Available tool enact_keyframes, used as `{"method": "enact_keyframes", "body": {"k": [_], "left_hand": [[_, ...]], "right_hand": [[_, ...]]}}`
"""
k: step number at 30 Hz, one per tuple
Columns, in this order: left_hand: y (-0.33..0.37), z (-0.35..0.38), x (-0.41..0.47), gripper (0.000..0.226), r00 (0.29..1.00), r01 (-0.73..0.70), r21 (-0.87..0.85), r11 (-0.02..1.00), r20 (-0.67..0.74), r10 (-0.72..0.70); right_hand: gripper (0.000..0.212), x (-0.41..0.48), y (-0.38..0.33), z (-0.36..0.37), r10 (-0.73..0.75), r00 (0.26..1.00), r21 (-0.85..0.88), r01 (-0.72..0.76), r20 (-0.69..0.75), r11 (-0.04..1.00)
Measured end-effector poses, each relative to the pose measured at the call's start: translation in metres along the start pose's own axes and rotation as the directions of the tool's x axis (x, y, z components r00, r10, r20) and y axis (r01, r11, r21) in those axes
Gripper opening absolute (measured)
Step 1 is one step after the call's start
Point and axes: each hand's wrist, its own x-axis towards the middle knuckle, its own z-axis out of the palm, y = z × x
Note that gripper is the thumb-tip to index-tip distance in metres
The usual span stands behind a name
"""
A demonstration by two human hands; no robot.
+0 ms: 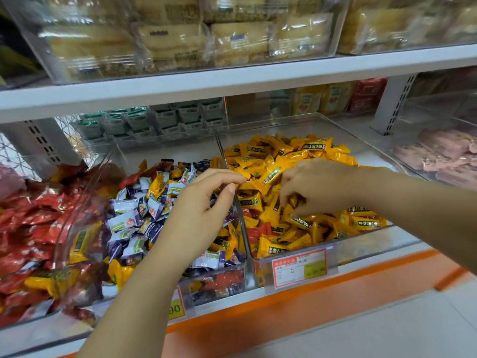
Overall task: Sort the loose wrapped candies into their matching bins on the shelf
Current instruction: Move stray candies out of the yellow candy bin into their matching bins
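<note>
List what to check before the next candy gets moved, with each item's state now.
1. Left hand free: ok, thumb and forefinger apart, nothing seen held.
2. Right hand free: cannot tell, fingers dug into yellow wrapped candies.
3. Clear plastic middle bin sorted: not ok, yellow and red ones lie among purple-and-white wrapped candies.
4. Clear plastic right bin sorted: not ok, red wrapped candy among the yellow.

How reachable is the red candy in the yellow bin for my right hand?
Probably yes: the red candy lies uncovered on top of the pile, close by the right hand; nothing blocks the way.
</note>
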Motion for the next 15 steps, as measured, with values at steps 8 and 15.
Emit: {"method": "enact_keyframes", "body": {"k": [8, 15], "left_hand": [[0.001, 0.001, 0.001, 0.027, 1.0, 0.015, -0.004, 1.0, -0.004, -0.015], [0.001, 0.004, 0.003, 0.028, 0.999, 0.029, -0.003, 1.0, -0.015, -0.029]], "right_hand": [[0.027, -0.023, 0.01, -0.005, 0.047, 0.997, 0.182, -0.036, -0.06, 0.983], [0.048, 0.018, -0.038, 0.0, -0.07, 0.989, 0.261, 0.103, -0.132, 0.96]]}}
